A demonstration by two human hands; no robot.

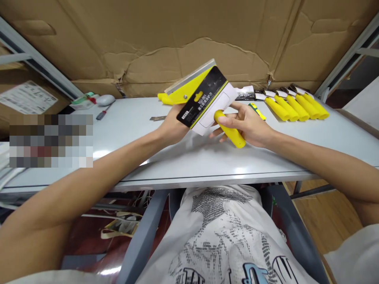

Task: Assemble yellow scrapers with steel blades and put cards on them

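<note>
Above the table I hold up a yellow scraper [192,87] with a wide pale blade edge, tilted up to the right. A black and white printed card [217,103] covers its middle, and the yellow handle [233,134] sticks out below the card. My left hand [174,125] grips the scraper's head side from the left, its fingers mostly hidden behind the card. My right hand [248,123] is closed on the handle, thumb on top, with some fingers spread behind it.
Several yellow-handled scrapers [299,107] with cards lie in a row at the back right. A yellow and green cutter [257,111] lies behind my right hand. On the left are a screwdriver [102,114] and a white mouse [106,100]. Cardboard [189,35] stands behind the table [189,169].
</note>
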